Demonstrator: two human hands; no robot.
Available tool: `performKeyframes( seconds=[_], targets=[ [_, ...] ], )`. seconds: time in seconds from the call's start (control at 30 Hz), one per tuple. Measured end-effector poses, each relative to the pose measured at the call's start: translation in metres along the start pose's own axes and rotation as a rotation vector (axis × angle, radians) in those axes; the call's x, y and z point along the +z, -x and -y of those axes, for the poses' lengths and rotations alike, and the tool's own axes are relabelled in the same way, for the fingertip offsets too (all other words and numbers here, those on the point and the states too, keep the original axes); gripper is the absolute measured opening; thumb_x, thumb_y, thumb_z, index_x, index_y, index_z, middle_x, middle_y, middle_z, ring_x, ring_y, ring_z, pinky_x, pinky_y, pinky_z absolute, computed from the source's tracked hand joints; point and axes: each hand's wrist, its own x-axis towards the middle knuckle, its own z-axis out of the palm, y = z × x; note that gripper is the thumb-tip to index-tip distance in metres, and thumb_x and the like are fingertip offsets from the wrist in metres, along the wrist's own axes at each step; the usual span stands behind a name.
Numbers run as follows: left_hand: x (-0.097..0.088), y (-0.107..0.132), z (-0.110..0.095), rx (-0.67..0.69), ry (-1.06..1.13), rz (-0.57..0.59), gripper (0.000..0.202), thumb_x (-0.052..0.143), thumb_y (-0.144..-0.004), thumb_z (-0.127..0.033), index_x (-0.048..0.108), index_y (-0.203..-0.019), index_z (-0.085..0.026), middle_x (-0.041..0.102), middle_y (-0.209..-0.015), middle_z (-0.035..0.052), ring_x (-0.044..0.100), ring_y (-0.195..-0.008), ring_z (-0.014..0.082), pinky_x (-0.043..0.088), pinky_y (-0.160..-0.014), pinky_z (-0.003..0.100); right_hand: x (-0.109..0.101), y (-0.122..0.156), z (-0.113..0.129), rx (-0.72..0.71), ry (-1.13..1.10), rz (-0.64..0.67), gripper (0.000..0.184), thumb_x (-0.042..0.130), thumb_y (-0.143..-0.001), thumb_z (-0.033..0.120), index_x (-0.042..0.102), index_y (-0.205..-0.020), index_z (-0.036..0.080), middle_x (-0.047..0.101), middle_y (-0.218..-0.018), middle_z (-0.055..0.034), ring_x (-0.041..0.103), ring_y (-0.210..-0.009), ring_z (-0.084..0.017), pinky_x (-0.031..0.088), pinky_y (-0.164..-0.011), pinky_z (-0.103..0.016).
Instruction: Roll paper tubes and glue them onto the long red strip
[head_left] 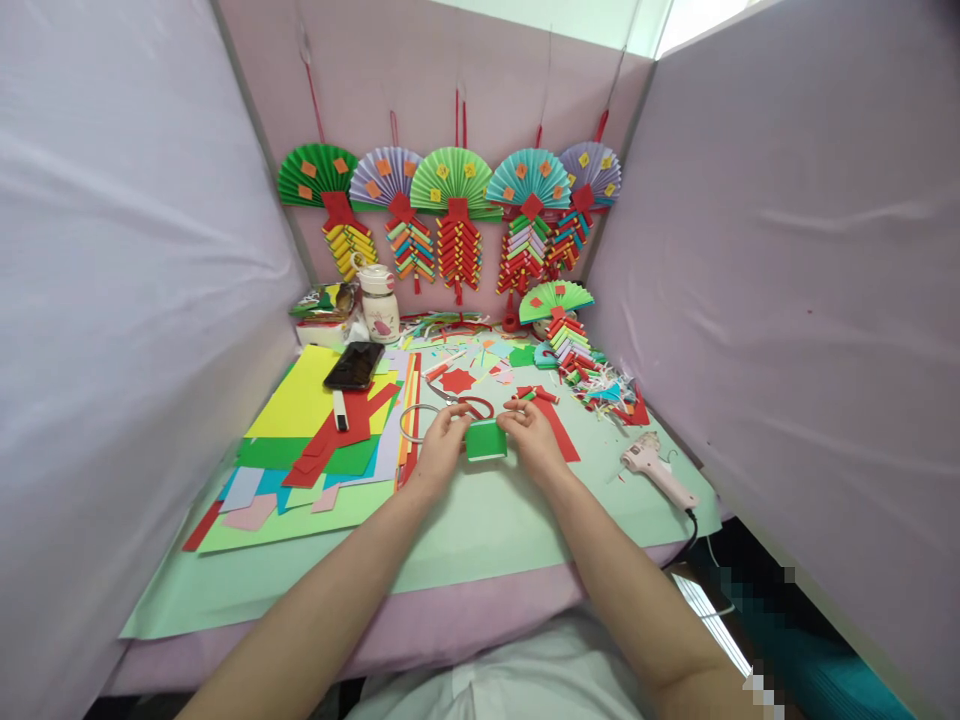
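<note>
A small piece of green folded paper is held between my two hands, just above the table. My left hand pinches its left edge, and my right hand has the right edge between closed fingers. Just beyond my fingers lie scissors with red handles, partly hidden by the left hand. A thin grey ring sits left of that hand. Behind my right hand are a red paper strip and several small red paper rolls.
Coloured paper sheets, a phone and a box cutter lie on the left. A glue gun rests at right, its cord trailing off the edge. A white flask stands behind. Paper-fan ornaments hang at the back.
</note>
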Motion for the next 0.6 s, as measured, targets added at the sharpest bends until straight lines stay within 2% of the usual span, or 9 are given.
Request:
performKeyframes(
  seconds=[0.17,0.3,0.47,0.6],
  targets=[
    [-0.0018,-0.0014,0.0024,0.113,-0.064,-0.004,0.041,0.069,-0.065,-0.029,0.054,-0.102,-0.018,0.063,-0.077,0.0007,0.06,-0.075,0.0144,0.045,-0.067,0.024,0.0027,0.003,0.0021,-0.001,0.019,0.039,0.036,0.072,-0.062,0.033,0.051,-0.089,0.021,0.062,-0.071,0.0037,0.058,-0.065,-0.013,0.043,-0.067,-0.028],
    [-0.0026,-0.0016,0.0017,0.076,-0.023,0.023,0.041,0.067,-0.064,-0.028,0.057,-0.103,-0.018,0.064,-0.079,0.0022,0.061,-0.074,0.0147,0.046,-0.066,0.025,0.0013,0.0022,0.0034,-0.003,0.021,0.021,0.036,0.072,-0.061,0.033,0.052,-0.089,0.021,0.062,-0.071,0.0033,0.058,-0.066,-0.014,0.043,-0.067,-0.028],
    [-0.0023,-0.0012,-0.002,-0.04,0.084,-0.02,0.037,0.062,-0.069,-0.032,0.058,-0.103,-0.018,0.065,-0.083,0.0033,0.062,-0.073,0.0155,0.049,-0.069,0.03,-0.0021,0.0002,0.0033,-0.014,0.032,0.017,0.034,0.071,-0.063,0.032,0.052,-0.09,0.022,0.063,-0.072,0.0026,0.059,-0.067,-0.015,0.044,-0.067,-0.028],
    [-0.0054,-0.0031,0.0007,0.042,-0.028,-0.002,0.037,0.069,-0.067,-0.036,0.059,-0.097,-0.018,0.063,-0.077,0.0011,0.059,-0.07,0.0137,0.046,-0.063,0.025,-0.0031,0.0,0.0018,-0.021,0.021,0.041,0.035,0.071,-0.063,0.032,0.052,-0.091,0.021,0.063,-0.072,0.0026,0.059,-0.067,-0.015,0.044,-0.067,-0.028]
  ],
)
